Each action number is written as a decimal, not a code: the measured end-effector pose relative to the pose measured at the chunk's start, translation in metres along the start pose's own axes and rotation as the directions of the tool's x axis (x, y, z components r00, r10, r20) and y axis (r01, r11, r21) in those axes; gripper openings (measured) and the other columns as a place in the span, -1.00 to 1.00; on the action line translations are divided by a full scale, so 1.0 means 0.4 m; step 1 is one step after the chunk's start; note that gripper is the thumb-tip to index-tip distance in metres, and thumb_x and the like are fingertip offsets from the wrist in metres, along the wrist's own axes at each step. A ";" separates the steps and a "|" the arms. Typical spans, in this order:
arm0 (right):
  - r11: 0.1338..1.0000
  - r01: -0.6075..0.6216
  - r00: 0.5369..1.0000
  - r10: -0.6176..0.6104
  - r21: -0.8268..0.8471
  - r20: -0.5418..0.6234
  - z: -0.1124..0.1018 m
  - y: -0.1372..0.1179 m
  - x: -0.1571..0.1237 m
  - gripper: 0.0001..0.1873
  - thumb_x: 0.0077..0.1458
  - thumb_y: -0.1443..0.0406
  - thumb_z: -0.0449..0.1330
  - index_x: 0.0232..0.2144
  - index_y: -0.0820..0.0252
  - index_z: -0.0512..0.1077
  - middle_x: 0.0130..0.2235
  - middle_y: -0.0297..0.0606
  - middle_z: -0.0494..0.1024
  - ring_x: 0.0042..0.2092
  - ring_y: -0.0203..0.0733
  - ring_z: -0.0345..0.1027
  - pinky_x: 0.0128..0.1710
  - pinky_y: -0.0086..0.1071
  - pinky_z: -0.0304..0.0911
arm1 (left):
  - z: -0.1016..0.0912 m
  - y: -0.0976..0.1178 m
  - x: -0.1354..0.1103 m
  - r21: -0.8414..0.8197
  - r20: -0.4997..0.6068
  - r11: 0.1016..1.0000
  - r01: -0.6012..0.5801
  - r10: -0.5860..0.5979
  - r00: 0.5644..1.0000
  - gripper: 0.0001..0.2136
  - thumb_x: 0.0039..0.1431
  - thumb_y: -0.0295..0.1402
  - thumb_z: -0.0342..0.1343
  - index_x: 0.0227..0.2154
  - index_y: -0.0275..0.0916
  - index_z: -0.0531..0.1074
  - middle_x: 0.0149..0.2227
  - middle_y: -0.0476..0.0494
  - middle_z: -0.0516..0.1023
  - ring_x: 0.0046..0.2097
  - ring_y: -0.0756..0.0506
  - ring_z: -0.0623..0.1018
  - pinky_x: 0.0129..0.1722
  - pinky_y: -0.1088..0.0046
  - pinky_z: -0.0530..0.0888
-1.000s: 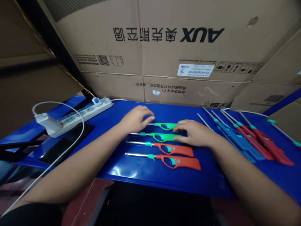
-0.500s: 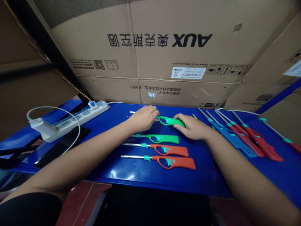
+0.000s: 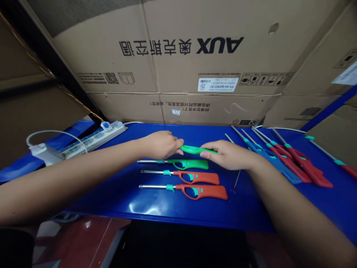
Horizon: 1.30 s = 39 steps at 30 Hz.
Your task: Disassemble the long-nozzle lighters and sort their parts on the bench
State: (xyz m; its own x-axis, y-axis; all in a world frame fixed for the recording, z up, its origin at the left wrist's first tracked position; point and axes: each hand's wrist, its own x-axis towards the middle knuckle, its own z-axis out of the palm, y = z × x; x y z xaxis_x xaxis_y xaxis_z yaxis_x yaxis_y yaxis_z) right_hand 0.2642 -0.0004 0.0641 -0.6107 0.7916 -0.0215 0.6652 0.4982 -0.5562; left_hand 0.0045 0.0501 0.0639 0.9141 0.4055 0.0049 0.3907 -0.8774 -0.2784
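Observation:
A green long-nosed lighter (image 3: 192, 149) is held between my two hands above the blue tabletop (image 3: 117, 193). My left hand (image 3: 164, 144) is closed around its nozzle end and hides the metal tube. My right hand (image 3: 223, 152) grips the far end of its handle, fingers wrapped over it. The lighter is turned with a narrow edge towards me. Just below lies another green lighter (image 3: 191, 164), its tube pointing left. Nearer to me are an orange lighter (image 3: 200, 177) and a second orange lighter (image 3: 209, 191), parallel to it.
Blue lighters (image 3: 275, 160) and red lighters (image 3: 306, 165) lie slanted on the right. A thin metal rod (image 3: 237, 178) lies below my right hand. At left sits a white power strip (image 3: 96, 139) with a plugged-in cable. A cardboard sheet (image 3: 178, 67) stands along the back.
Both hands have come slightly nearer with the green lighter. It has turned from showing its broad side and trigger opening to showing a narrow edge. The view has shifted slightly.

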 end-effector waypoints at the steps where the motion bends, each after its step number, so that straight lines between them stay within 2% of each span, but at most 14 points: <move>1: 1.000 0.000 1.000 0.000 0.005 0.014 0.001 0.004 0.002 -0.57 0.30 0.03 0.02 -0.14 0.13 0.56 -0.23 -0.26 0.64 -0.26 -0.17 0.45 -0.24 -0.32 0.33 | 0.004 -0.007 0.001 -0.061 0.012 0.998 -0.031 0.032 0.999 -0.64 0.41 -0.12 -0.12 -0.32 -0.27 0.42 -0.48 -0.16 0.52 -0.48 -0.12 0.43 -0.30 0.31 0.29; 3: 1.000 -0.004 1.000 0.003 0.008 0.015 -0.002 0.016 0.003 -0.56 0.30 0.02 0.01 -0.14 0.14 0.57 -0.21 -0.25 0.65 -0.23 -0.15 0.46 -0.20 -0.30 0.34 | 0.009 -0.025 0.000 -0.137 -0.024 0.990 -0.046 0.043 0.999 -0.65 0.39 -0.11 -0.09 -0.36 -0.24 0.41 -0.51 -0.12 0.50 -0.50 -0.09 0.41 -0.26 0.32 0.30; 4: 1.000 -0.010 1.000 0.010 0.007 0.000 -0.007 0.026 0.001 -0.55 0.30 0.01 0.01 -0.15 0.13 0.58 -0.19 -0.24 0.65 -0.21 -0.14 0.47 -0.18 -0.29 0.35 | 0.010 -0.035 -0.003 -0.134 -0.066 0.991 -0.015 0.006 0.998 -0.66 0.38 -0.12 -0.08 -0.38 -0.24 0.41 -0.51 -0.11 0.50 -0.50 -0.08 0.41 -0.22 0.30 0.30; 6: 0.999 -0.034 0.998 0.034 0.004 -0.054 -0.021 0.048 -0.003 -0.54 0.29 -0.01 0.02 -0.13 0.13 0.58 -0.13 -0.23 0.65 -0.15 -0.09 0.49 -0.12 -0.26 0.36 | 0.008 -0.053 -0.010 -0.071 -0.168 0.992 0.106 -0.117 0.979 -0.67 0.39 -0.17 -0.09 -0.40 -0.25 0.41 -0.49 -0.13 0.52 -0.47 -0.08 0.44 -0.13 0.26 0.29; 8: 0.999 -0.048 0.993 0.047 -0.006 -0.110 -0.034 0.069 -0.006 -0.53 0.26 -0.03 0.04 -0.08 0.11 0.57 -0.06 -0.23 0.64 -0.08 -0.06 0.50 -0.07 -0.25 0.35 | 0.002 -0.063 -0.015 0.011 -0.222 0.979 0.204 -0.197 0.955 -0.67 0.41 -0.21 -0.10 -0.38 -0.27 0.41 -0.44 -0.18 0.55 -0.42 -0.10 0.48 -0.14 0.25 0.28; 11: 0.999 -0.033 0.989 0.026 -0.043 -0.147 -0.035 0.085 -0.001 -0.53 0.23 -0.05 0.08 -0.03 0.06 0.54 0.01 -0.26 0.61 -0.02 -0.05 0.49 -0.01 -0.25 0.32 | -0.004 -0.056 -0.013 0.100 -0.147 0.977 0.187 -0.171 0.974 -0.70 0.40 -0.20 -0.06 -0.32 -0.30 0.43 -0.38 -0.22 0.57 -0.35 -0.14 0.51 -0.23 0.31 0.27; 14: 0.995 -0.032 0.985 0.016 -0.091 -0.172 -0.008 0.089 0.015 -0.55 0.23 -0.01 0.10 0.01 0.06 0.51 0.00 -0.24 0.62 -0.03 -0.05 0.49 -0.03 -0.24 0.31 | 0.009 -0.029 -0.004 0.115 -0.057 0.976 0.185 -0.179 0.982 -0.71 0.38 -0.19 -0.01 -0.25 -0.32 0.46 -0.36 -0.22 0.57 -0.30 -0.16 0.53 -0.25 0.33 0.28; 17: 0.990 -0.040 0.981 0.013 -0.133 -0.194 0.034 0.102 0.041 -0.56 0.21 0.05 0.16 0.05 0.11 0.45 -0.03 -0.17 0.61 -0.08 -0.04 0.48 -0.09 -0.23 0.31 | 0.046 -0.008 -0.001 0.021 -0.023 0.962 0.272 -0.271 0.962 -0.74 0.35 -0.19 0.04 -0.20 -0.28 0.52 -0.25 -0.21 0.56 -0.22 -0.16 0.54 -0.25 0.35 0.30; 20: 0.989 0.040 0.979 -0.068 -0.145 -0.191 0.074 0.121 0.073 -0.61 0.19 0.10 0.21 -0.02 0.18 0.49 -0.04 -0.11 0.56 -0.05 -0.07 0.43 -0.03 -0.24 0.28 | 0.086 -0.004 -0.001 -0.132 0.028 0.928 0.349 -0.348 0.937 -0.75 0.25 -0.16 0.17 -0.16 -0.21 0.55 -0.21 -0.17 0.54 -0.18 -0.15 0.54 -0.27 0.40 0.33; 23: 0.981 0.094 0.981 -0.120 -0.170 -0.153 0.101 0.134 0.095 -0.62 0.16 0.11 0.25 -0.08 0.22 0.55 -0.09 -0.10 0.53 -0.07 -0.10 0.40 -0.02 -0.26 0.27 | 0.111 -0.014 -0.008 -0.344 0.079 0.886 0.312 -0.304 0.950 -0.75 0.20 -0.16 0.22 -0.16 -0.20 0.56 -0.23 -0.12 0.55 -0.23 -0.09 0.54 -0.28 0.46 0.37; 27: 0.964 0.135 0.984 -0.156 -0.228 -0.080 0.100 0.132 0.089 -0.59 0.17 0.17 0.21 0.00 0.26 0.53 -0.08 -0.09 0.54 -0.07 -0.09 0.40 -0.01 -0.26 0.27 | 0.124 -0.030 -0.036 -0.542 -0.037 0.816 0.201 -0.262 0.964 -0.75 0.29 -0.20 0.12 -0.15 -0.25 0.55 -0.22 -0.16 0.58 -0.24 -0.05 0.55 -0.18 0.45 0.42; 31: 0.917 0.158 0.987 -0.155 -0.367 0.037 0.071 0.106 0.076 -0.57 0.10 0.28 0.16 0.02 0.27 0.53 -0.05 -0.09 0.58 -0.07 -0.08 0.44 -0.06 -0.29 0.27 | 0.139 -0.038 -0.052 -0.568 -0.068 0.811 0.140 -0.216 0.974 -0.76 0.25 -0.24 0.16 -0.12 -0.25 0.56 -0.20 -0.18 0.59 -0.22 -0.06 0.55 -0.16 0.43 0.44; 35: 0.828 0.133 0.983 -0.038 -0.545 0.182 0.046 0.049 0.101 -0.61 0.03 0.26 0.15 -0.10 0.21 0.57 -0.13 -0.08 0.61 -0.17 -0.03 0.47 -0.26 -0.29 0.24 | 0.163 -0.038 -0.040 -0.579 -0.081 0.806 0.127 -0.212 0.974 -0.79 0.21 -0.28 0.21 -0.15 -0.24 0.60 -0.22 -0.17 0.61 -0.23 -0.06 0.57 -0.18 0.46 0.44; 39: 0.741 0.160 0.941 0.084 -0.652 0.327 0.030 0.003 0.150 -0.68 -0.10 0.25 0.21 -0.26 0.24 0.59 -0.25 -0.04 0.62 -0.30 -0.01 0.46 -0.45 -0.30 0.11 | 0.179 -0.037 -0.028 -0.571 -0.125 0.814 0.112 -0.221 0.967 -0.81 0.22 -0.32 0.19 -0.16 -0.24 0.61 -0.22 -0.17 0.62 -0.22 -0.06 0.58 -0.16 0.46 0.45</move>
State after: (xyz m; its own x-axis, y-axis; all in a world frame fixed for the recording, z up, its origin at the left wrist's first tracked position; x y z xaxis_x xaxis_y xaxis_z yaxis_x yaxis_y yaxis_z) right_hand 0.2230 0.0435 0.0523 -0.6596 0.6710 -0.3388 0.6751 0.7270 0.1255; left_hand -0.0193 0.0768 -0.0008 0.8115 0.5538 0.1865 0.4821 -0.8148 0.3220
